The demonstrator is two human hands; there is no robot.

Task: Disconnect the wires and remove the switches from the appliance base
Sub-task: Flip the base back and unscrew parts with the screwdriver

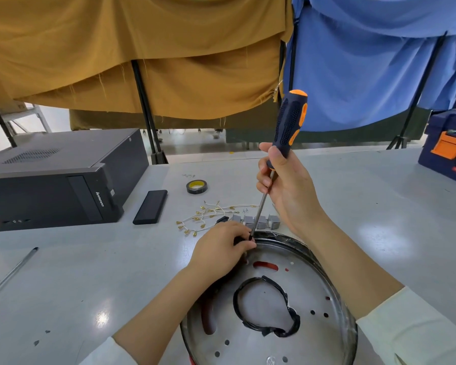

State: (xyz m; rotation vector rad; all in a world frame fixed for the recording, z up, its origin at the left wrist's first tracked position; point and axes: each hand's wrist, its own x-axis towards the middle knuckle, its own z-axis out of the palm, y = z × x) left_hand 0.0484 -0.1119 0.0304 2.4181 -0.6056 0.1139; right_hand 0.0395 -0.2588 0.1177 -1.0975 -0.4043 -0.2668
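My right hand [287,191] grips the screwdriver [287,127] low on its handle, its long axis nearly upright, tip down at the far rim of the appliance base [300,335]. There my left hand [221,248] pinches a small black part (too hidden to identify). The round base lies on the table [90,272]. Just beyond lie the gray switches [258,221] and loose wires [208,214], then the tape roll [196,186].
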